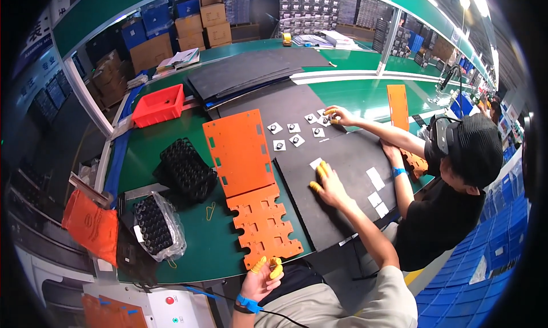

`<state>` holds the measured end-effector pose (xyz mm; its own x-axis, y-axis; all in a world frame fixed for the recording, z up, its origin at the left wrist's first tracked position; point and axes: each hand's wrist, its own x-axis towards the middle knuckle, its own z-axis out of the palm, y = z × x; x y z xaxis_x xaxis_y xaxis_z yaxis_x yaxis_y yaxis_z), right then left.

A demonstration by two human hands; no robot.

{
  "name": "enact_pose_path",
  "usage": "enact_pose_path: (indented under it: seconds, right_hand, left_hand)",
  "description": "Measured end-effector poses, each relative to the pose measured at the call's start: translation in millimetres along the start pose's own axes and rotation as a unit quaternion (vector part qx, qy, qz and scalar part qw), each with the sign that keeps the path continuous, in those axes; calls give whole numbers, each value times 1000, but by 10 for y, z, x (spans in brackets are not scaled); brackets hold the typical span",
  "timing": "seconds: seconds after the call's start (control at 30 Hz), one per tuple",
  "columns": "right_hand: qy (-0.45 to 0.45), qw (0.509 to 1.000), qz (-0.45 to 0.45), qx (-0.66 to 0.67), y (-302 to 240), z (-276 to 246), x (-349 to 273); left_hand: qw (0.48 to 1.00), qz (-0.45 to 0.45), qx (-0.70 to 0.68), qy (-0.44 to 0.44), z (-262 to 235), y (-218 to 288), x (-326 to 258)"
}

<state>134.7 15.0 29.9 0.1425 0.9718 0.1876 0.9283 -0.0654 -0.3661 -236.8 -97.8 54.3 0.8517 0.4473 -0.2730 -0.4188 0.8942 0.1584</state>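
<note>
White card (314, 163) by right hand (331, 191); mat (351, 162) bare to left edge.

The orange plate (249, 179) lies lengthwise on the green table (194, 231), just left of the dark mat (354, 157) — its far half a flat panel with slots along both sides, its near half notched along the edges and pierced or recessed with squarish cutouts, the two meeting at a straight line. The label (315, 163) — small, white, four-sided — lies flat on the mat.
</note>
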Motion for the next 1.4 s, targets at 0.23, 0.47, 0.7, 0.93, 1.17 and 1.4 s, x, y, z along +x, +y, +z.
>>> enact_pose_path:
  seconds: [0.23, 0.47, 0.7, 0.93, 1.17, 1.4]
  right_hand:
    - [-21, 996, -86, 25, -656, 101, -518]
    - [68, 997, -29, 16, -862, 403, -354]
    - [154, 982, -69, 86, -962, 439, -415]
    - [158, 932, -27, 324, -783, 99, -370]
    - [-109, 922, -176, 327, -1556, -263, -842]
    - [-109, 942, -229, 220, -1660, -240, -859]
  left_hand:
    - [999, -14, 37, -27, 139, 33, 88]
    - [998, -10, 29, -63, 200, 110, 351]
    - [999, 23, -13, -45, 167, 106, 375]
    - [997, 58, -44, 19, 51, 240, 429]
    - [995, 82, -59, -18, 298, 506, 846]
    - [992, 121, -6, -29, 137, 609, 1028]
